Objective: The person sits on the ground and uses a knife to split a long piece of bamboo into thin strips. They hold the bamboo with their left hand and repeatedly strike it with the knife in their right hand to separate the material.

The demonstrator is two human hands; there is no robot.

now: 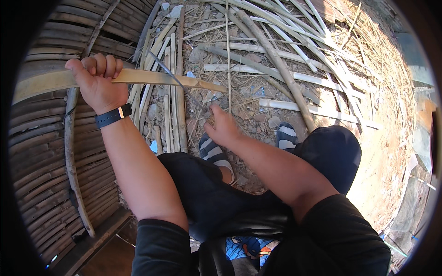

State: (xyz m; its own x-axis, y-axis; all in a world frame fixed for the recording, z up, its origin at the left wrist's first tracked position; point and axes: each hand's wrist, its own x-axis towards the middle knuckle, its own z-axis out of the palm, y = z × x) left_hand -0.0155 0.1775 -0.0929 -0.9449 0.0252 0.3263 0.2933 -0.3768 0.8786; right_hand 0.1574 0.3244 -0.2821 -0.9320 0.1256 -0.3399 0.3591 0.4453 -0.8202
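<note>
The left hand's fingers point(110, 66) are curled tight over a long pale bamboo strip point(149, 77), the thumb lying toward the strip's left part. The strip passes through the left hand point(103, 89), one length running off toward the left rim, the other reaching rightward to a narrowing end beyond the right hand point(225, 129). The right fingers are closed around the near end of a long thin blade point(189, 94), its handle mostly hidden. The blade slants away to the upper left and crosses the strip between the two hands; whether its edge touches, I cannot tell. Farther out, a black wristband point(113, 116) circles the left wrist, striped sandals point(215, 153) stand on the littered ground, bamboo slats point(320, 113) lie scattered beyond, and a slatted wall point(39, 152) rises at the left.
</note>
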